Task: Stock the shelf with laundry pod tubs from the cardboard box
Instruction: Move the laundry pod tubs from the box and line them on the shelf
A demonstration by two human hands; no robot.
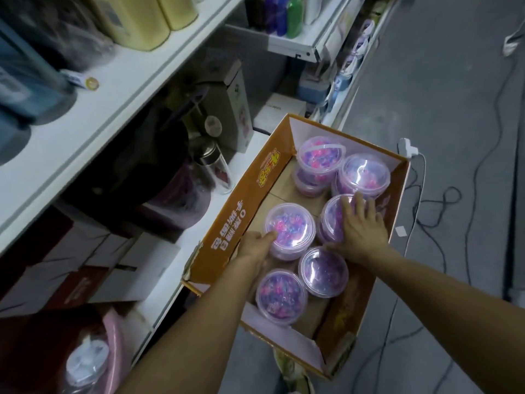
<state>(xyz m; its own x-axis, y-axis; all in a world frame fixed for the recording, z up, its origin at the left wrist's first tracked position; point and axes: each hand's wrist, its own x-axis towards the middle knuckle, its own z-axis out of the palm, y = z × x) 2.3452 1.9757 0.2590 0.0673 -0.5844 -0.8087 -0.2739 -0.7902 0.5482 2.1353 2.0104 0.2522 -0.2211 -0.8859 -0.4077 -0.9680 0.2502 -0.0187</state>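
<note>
An open orange cardboard box stands on the floor beside the shelving and holds several clear tubs of pink and purple laundry pods. My left hand wraps the near-left side of one tub in the box's middle. My right hand lies flat over the lid and side of the tub to its right. Other tubs sit nearer and at the far end. Both hands are inside the box.
White shelves run along the left with yellow bottles, a dark kettle, a glass flask and brown cartons. Black cables and a white power strip lie on the grey floor to the right.
</note>
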